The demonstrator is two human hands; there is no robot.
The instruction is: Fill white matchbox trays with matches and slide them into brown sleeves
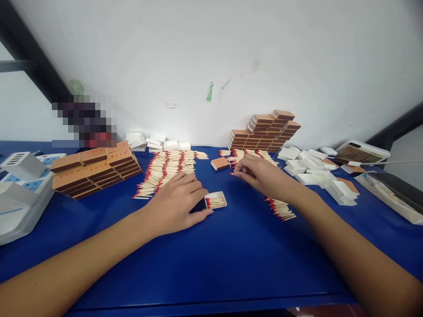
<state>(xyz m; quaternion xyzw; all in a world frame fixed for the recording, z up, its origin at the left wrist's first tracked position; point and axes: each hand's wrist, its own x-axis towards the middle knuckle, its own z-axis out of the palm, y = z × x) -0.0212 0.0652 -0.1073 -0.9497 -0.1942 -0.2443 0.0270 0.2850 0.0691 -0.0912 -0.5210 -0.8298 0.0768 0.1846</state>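
My left hand (180, 202) lies on the table with thumb and forefinger around the near-left end of a white matchbox tray (216, 200). Inside the tray are matches with their red heads to the left. My right hand (259, 174) is closed in a pinch, and a red match head (231, 174) pokes out at its fingertips; how many matches it grips is hidden. Rows of loose matches (175, 165) lie behind the left hand. Another heap of matches (279, 208) shows partly under and behind the right hand. Just left of that hand is an orange matchbox sleeve (220, 164).
Stacks of matchboxes stand at left (95, 171) and against the wall (267, 132). White empty trays lie at the back (170, 144) and right (307, 165). Power strips with plugs (26, 185) sit far left. A black-and-white object (393, 191) rests far right on the blue table (211, 273).
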